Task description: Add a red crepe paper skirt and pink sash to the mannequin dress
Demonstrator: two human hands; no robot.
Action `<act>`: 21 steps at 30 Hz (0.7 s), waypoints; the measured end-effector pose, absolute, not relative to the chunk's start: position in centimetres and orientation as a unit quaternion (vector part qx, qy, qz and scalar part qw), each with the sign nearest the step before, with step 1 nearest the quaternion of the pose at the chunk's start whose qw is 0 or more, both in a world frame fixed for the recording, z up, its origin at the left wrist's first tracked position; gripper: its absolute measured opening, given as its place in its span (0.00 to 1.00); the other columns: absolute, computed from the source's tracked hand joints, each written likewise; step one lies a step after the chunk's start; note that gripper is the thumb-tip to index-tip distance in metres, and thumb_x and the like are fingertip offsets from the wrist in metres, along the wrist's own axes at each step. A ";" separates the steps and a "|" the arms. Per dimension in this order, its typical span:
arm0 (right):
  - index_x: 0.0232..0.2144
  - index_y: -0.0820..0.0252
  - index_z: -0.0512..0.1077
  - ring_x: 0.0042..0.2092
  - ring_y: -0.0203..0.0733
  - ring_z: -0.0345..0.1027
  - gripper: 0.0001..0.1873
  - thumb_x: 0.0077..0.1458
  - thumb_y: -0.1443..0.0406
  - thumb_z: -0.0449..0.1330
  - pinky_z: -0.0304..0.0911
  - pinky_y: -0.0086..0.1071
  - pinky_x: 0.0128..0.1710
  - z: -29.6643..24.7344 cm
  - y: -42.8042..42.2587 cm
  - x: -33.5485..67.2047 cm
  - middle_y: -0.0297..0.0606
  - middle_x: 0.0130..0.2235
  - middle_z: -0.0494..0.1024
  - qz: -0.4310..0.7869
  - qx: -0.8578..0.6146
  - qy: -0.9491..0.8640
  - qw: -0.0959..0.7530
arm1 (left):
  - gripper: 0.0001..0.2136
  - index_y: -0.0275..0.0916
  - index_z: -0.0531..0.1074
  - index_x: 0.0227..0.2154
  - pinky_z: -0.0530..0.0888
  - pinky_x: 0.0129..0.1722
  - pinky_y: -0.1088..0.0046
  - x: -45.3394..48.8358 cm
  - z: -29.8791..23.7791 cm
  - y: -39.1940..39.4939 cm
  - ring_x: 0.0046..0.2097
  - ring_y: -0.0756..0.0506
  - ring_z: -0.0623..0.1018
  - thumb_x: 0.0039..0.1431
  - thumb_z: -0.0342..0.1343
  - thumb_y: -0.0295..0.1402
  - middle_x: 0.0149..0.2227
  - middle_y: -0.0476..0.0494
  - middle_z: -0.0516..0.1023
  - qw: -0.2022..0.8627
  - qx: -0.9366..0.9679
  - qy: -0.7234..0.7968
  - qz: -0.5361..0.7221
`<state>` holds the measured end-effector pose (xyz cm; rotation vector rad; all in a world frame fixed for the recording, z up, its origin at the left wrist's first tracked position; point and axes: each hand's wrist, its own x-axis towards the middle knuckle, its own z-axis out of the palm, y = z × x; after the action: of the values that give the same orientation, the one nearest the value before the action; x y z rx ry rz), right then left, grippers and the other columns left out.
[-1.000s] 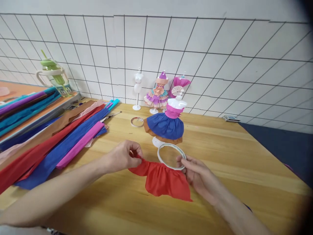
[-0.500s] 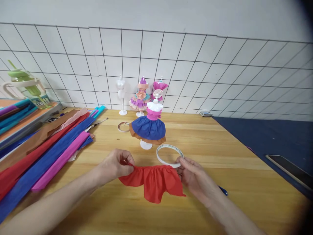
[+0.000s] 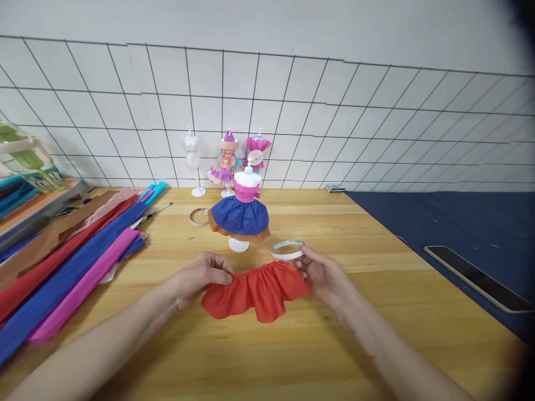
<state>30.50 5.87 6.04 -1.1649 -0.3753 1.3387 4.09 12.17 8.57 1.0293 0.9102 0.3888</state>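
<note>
My left hand (image 3: 204,277) pinches the left end of a red gathered crepe paper strip (image 3: 259,292), which hangs in folds over the table. At its right end, my right hand (image 3: 320,273) grips a thin white roll of tape (image 3: 288,250) between thumb and fingers. The strip's upper right corner meets those fingers; whether they also pinch it is hidden. Just beyond the hands stands a small white mannequin (image 3: 247,177) on a round base, dressed in a pink top and a blue paper skirt (image 3: 240,216) with a brown hem.
Crepe paper rolls (image 3: 83,273) in several colours lie at the left. Behind them is a green cup (image 3: 25,153). Against the tiled wall stand a bare mannequin (image 3: 193,159) and two dressed ones. Another tape roll (image 3: 199,216) lies left of the skirt. A phone (image 3: 476,278) rests on dark cloth.
The red strip has been lifted and tipped, its right end higher. My right hand has raised the tape roll, now seen flatter. The camera view has turned slightly right.
</note>
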 end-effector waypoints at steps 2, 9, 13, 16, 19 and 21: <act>0.22 0.58 0.71 0.20 0.33 0.57 0.08 0.42 0.64 0.68 0.52 0.26 0.17 5.4 6.2 30.7 0.30 0.19 0.68 0.576 -0.508 -0.161 0.620 | 0.09 0.33 0.73 0.21 0.62 0.23 0.78 4.0 7.2 12.8 0.22 0.53 0.70 0.32 0.64 0.28 0.19 0.50 0.74 0.771 0.445 0.422 0.174; 0.22 0.60 0.71 0.21 0.30 0.57 0.11 0.37 0.65 0.71 0.50 0.23 0.16 3.9 7.2 31.3 0.29 0.20 0.68 0.558 -0.509 -0.202 0.623 | 0.09 0.33 0.71 0.20 0.64 0.24 0.77 3.9 4.8 13.0 0.22 0.52 0.71 0.32 0.65 0.28 0.19 0.49 0.74 0.784 0.400 0.441 0.177; 0.24 0.61 0.72 0.21 0.29 0.59 0.11 0.38 0.65 0.71 0.52 0.22 0.15 3.4 7.6 31.5 0.30 0.22 0.71 0.578 -0.510 -0.225 0.596 | 0.10 0.34 0.71 0.21 0.64 0.25 0.77 3.6 4.2 12.4 0.23 0.52 0.72 0.35 0.66 0.28 0.20 0.50 0.74 0.785 0.381 0.450 0.190; 0.24 0.61 0.73 0.18 0.28 0.58 0.07 0.40 0.67 0.68 0.49 0.22 0.12 2.9 7.7 31.8 0.34 0.23 0.74 0.597 -0.528 -0.225 0.561 | 0.10 0.34 0.71 0.21 0.65 0.26 0.76 3.4 4.1 12.3 0.23 0.51 0.72 0.35 0.67 0.29 0.20 0.49 0.74 0.784 0.376 0.454 0.195; 0.25 0.62 0.74 0.17 0.29 0.61 0.05 0.41 0.71 0.65 0.53 0.21 0.11 2.8 7.8 32.3 0.35 0.22 0.75 0.594 -0.556 -0.228 0.535 | 0.10 0.34 0.71 0.21 0.65 0.26 0.77 3.4 4.3 12.5 0.23 0.51 0.72 0.34 0.67 0.29 0.20 0.49 0.74 0.781 0.380 0.457 0.191; 0.27 0.63 0.75 0.18 0.31 0.65 0.06 0.41 0.72 0.64 0.58 0.21 0.13 2.9 7.8 32.5 0.36 0.21 0.76 0.584 -0.576 -0.238 0.520 | 0.10 0.34 0.71 0.21 0.64 0.25 0.77 3.6 4.6 12.6 0.23 0.51 0.71 0.33 0.66 0.29 0.19 0.50 0.74 0.778 0.387 0.461 0.180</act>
<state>32.53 7.83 2.92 -1.3797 -0.5707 1.4003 3.62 12.63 4.65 0.8358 0.9958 0.3896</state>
